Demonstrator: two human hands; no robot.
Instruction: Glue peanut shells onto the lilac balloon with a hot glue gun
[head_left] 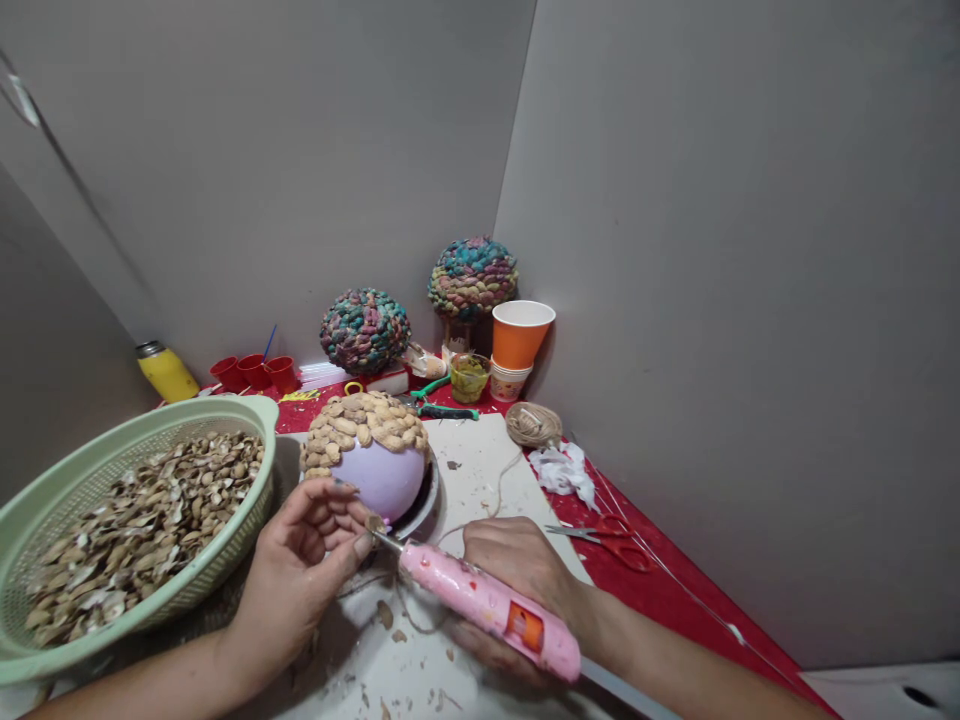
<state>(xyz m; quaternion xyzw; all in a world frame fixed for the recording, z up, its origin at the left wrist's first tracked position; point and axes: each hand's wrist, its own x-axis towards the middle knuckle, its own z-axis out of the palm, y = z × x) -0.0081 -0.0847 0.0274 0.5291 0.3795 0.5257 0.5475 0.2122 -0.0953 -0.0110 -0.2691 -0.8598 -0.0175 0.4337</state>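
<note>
My right hand [521,560] is wrapped round a pink hot glue gun [465,590], its metal nozzle pointing left. Between the thumb and fingers of my left hand [289,560] is a small peanut shell [375,523], and the nozzle tip meets it or lies very close. Just beyond my hands, a lilac balloon [386,482] rests in a round bowl [433,500]. Peanut shells [364,425] cover its top and left side, while the front right is bare. The fingers of my right hand are partly hidden behind the glue gun.
At left stands a green colander [259,490] of peanut shells [150,530]. Behind are two painted shell-covered balls [365,330], orange cups [519,335], red cups [253,372], a yellow bottle [169,373] and green-handled pliers [442,410]. Twine [532,425], tissue [564,470] and scissors [619,543] lie right.
</note>
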